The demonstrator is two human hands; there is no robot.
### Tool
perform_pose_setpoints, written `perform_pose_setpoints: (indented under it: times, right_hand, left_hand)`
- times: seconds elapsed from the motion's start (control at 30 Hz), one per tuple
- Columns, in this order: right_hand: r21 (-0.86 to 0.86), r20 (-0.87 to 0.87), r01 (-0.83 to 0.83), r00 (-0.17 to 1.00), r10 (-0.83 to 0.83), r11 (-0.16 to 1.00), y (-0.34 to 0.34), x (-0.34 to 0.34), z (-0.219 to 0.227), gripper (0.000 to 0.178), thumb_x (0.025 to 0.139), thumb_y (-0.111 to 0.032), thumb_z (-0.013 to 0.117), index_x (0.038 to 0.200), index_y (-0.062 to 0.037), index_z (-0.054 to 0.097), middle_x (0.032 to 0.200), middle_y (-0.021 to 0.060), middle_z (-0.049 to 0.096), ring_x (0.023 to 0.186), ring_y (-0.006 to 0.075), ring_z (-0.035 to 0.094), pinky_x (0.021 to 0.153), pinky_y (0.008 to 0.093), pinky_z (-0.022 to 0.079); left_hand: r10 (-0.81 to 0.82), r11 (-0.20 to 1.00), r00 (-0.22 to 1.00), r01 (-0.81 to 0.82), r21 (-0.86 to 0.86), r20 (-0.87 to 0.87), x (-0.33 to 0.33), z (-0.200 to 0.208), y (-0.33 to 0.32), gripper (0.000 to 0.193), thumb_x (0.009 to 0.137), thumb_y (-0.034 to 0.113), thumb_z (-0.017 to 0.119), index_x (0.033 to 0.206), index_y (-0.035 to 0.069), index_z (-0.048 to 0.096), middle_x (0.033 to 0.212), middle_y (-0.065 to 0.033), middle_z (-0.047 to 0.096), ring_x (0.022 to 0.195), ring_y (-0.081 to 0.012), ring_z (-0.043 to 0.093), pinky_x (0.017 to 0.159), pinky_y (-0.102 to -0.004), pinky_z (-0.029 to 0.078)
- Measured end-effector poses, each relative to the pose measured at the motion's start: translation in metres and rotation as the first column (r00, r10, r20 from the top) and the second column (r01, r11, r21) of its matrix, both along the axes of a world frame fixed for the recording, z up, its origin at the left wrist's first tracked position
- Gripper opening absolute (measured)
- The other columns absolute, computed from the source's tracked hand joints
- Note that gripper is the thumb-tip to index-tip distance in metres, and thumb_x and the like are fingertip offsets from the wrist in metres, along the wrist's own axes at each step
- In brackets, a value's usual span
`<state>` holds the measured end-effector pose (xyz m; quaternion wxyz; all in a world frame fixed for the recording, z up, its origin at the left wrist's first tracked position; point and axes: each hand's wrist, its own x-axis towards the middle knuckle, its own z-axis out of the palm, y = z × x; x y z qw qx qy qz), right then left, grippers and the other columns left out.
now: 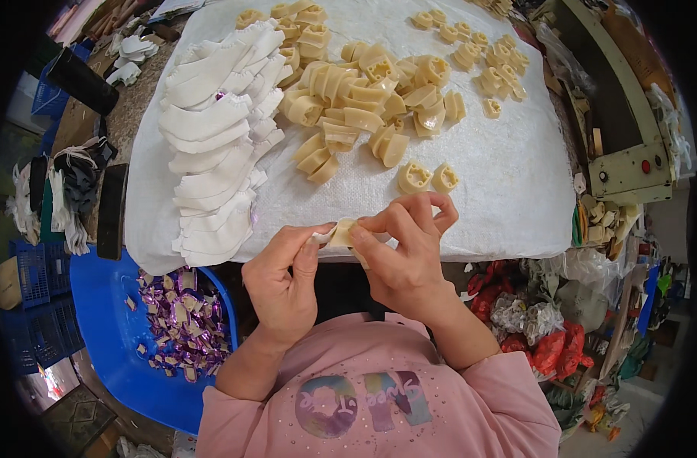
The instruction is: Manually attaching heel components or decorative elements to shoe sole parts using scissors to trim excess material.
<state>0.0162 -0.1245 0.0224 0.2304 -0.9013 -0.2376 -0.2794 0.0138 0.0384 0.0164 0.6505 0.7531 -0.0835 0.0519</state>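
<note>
At the table's six o'clock edge, the left hand point(283, 278) pinches a white strip point(320, 233) while the right hand point(402, 248) clamps the cream piece point(342, 231). Best keep both grips close, pressing evenly, with the white pile point(211, 137) at ten o'clock.

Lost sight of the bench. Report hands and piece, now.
Left hand and right hand both pinching one cream foam piece at the table edge. White cloth beneath. Nothing in the way.

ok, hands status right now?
Left hand: closed, pinching the cream foam piece.
Right hand: closed, pinching the same piece.
</note>
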Motion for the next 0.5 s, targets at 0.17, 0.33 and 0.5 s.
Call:
perform_pose_setpoints:
  times: [0.17, 0.33, 0.5]
  right_hand:
    - [-0.046, -0.095, -0.019, 0.995, 0.014, 0.999, 0.001, -0.001, -0.005, 0.023, 0.060, -0.007, 0.063, 0.082, -0.0124, 0.058, 0.079, 0.0018, 0.047, 0.080, 0.0223, 0.048, 0.080, 0.0473, 0.025]
    - [-0.042, -0.083, -0.060, 0.995, 0.056, 0.997, 0.000, 0.001, -0.013, 0.027, 0.060, -0.006, 0.063, 0.085, -0.0115, 0.057, 0.077, 0.0036, 0.045, 0.080, 0.0233, 0.047, 0.077, 0.0459, 0.025]
    - [0.216, -0.157, -0.125, 0.974, 0.161, 0.968, -0.012, 0.008, -0.024, 0.032, 0.060, 0.002, 0.064, 0.089, -0.0101, 0.058, 0.080, 0.0033, 0.048, 0.080, 0.0229, 0.047, 0.078, 0.0435, 0.025]
  left_hand:
    - [0.019, 0.998, 0.996, -0.024, 0.061, 0.089, -0.002, -0.015, -0.009, 0.014, 0.091, 0.002, 0.053, 0.097, -0.005, 0.064, 0.083, -0.0137, 0.065, 0.068, -0.0166, 0.060, 0.063, -0.0264, 0.046]
    - [-0.021, 0.960, 0.924, -0.088, 0.267, 0.382, 0.003, -0.017, -0.011, 0.014, 0.087, -0.002, 0.055, 0.098, -0.004, 0.063, 0.083, -0.0161, 0.063, 0.070, -0.0214, 0.060, 0.063, -0.0295, 0.047]
    - [-0.099, 0.995, 0.992, 0.097, 0.027, 0.083, -0.001, -0.013, -0.001, 0.019, 0.087, 0.002, 0.060, 0.105, -0.001, 0.065, 0.093, -0.0129, 0.061, 0.082, -0.0187, 0.059, 0.066, -0.0287, 0.048]
